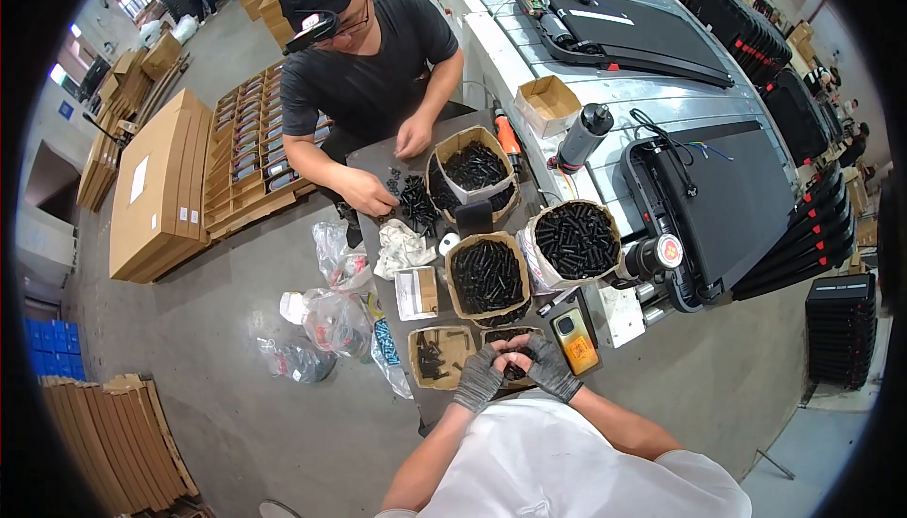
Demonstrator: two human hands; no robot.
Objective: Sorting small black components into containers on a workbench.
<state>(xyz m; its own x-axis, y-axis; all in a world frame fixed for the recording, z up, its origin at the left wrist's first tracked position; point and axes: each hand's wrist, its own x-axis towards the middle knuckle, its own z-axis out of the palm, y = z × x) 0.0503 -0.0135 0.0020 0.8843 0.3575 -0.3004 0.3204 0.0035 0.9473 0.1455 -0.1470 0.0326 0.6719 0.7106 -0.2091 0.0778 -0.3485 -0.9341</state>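
Note:
My left hand (pixel 480 378) and my right hand (pixel 552 369), both in grey fingerless gloves, meet over a small cardboard box (pixel 488 335) at the near edge of the table. Their fingertips are drawn together around something too small to make out. Dark small parts show in the box beneath them. Left of my left hand stands an open carton (pixel 453 337) with a few black bolts lying in it. Beyond my hands is a larger carton (pixel 484 318) heaped with short black cylindrical parts. A yellow-backed phone (pixel 574 340) lies by my right hand.
A co-worker (pixel 364 74) across the table handles loose black parts (pixel 416 202). More filled cartons (pixel 576 242), an orange power tool (pixel 507 136) and a white cloth (pixel 404 250) stand or lie around. Treadmill-like black units (pixel 699 206) rest on the conveyor (pixel 605 102) at right. Plastic bags (pixel 335 324) hang at left.

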